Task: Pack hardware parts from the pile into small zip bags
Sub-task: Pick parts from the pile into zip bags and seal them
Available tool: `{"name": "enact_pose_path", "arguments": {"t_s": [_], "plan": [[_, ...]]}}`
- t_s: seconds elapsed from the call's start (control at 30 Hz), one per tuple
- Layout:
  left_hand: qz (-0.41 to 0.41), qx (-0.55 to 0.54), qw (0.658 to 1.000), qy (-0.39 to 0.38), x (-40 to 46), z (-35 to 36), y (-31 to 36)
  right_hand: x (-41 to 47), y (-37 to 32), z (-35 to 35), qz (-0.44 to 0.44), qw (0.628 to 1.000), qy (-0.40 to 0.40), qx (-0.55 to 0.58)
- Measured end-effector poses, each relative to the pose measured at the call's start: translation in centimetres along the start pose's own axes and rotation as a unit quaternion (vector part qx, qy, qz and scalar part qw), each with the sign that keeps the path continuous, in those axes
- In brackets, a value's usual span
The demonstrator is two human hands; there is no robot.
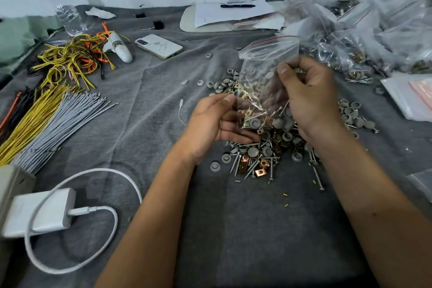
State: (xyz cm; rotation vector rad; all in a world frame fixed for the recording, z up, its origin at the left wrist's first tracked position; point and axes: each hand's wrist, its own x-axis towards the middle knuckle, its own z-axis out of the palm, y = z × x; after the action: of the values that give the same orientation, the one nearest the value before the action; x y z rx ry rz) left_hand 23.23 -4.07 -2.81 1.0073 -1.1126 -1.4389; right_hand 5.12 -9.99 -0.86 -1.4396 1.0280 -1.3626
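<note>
The small zip bag [261,82] is held upright above the pile of hardware parts [264,147], its red-striped mouth at the top and a few parts, a grey cap and brass-coloured clips among them, sitting in its lower part. The left hand [210,124] holds the bag's lower left side, thumb in front and the other fingers curled behind the film. The right hand [308,98] grips the bag's right edge higher up; its fingers [294,70] are curled in and seem to pinch a small metal piece beside the film, though blur keeps me from telling what it is.

The likeliest trouble, as I judge it, is the mouth. The film is thin and slack, and only one side of the opening is supported, so the mouth may fold flat just as a part is brought to it; the piece would then slide down the outside and fall back into the pile below the fingers. The screws [251,166] are a second worry: their points could pierce the film or catch on it going in. If the left fingers loosen, the loaded bottom may sag and tip the contents out. Round caps [350,112] lie loose to the right of the right hand, so a knock from the wrist could roll them across the grey cloth on the bench [149,105].
</note>
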Motion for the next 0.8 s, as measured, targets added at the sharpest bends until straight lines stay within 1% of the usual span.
{"name": "enact_pose_path", "arguments": {"t_s": [0.17, 0.4, 0.53, 0.67, 0.8], "plan": [[0.019, 0.072, 0.997, 0.001, 0.0, -0.2, -0.3, 0.1, 0.1, -0.1, -0.036, 0.999, 0.005, -0.002], [0.049, 0.083, 0.995, -0.005, -0.1, -0.2, -0.3, -0.2, -0.2, 0.1, -0.061, 0.998, -0.002, 0.003], [0.065, 0.095, 0.993, 0.0, 0.0, -0.4, -0.5, -0.3, -0.4, 0.3, -0.079, 0.996, -0.019, 0.043], [0.102, 0.151, 0.983, 0.016, 0.2, -0.9, -0.5, -0.5, -0.8, 0.5, -0.106, 0.991, -0.037, 0.07], [0.117, 0.172, 0.978, 0.025, 0.3, -1.5, -0.6, -0.8, -1.2, 0.7, -0.128, 0.985, -0.064, 0.09]]}}
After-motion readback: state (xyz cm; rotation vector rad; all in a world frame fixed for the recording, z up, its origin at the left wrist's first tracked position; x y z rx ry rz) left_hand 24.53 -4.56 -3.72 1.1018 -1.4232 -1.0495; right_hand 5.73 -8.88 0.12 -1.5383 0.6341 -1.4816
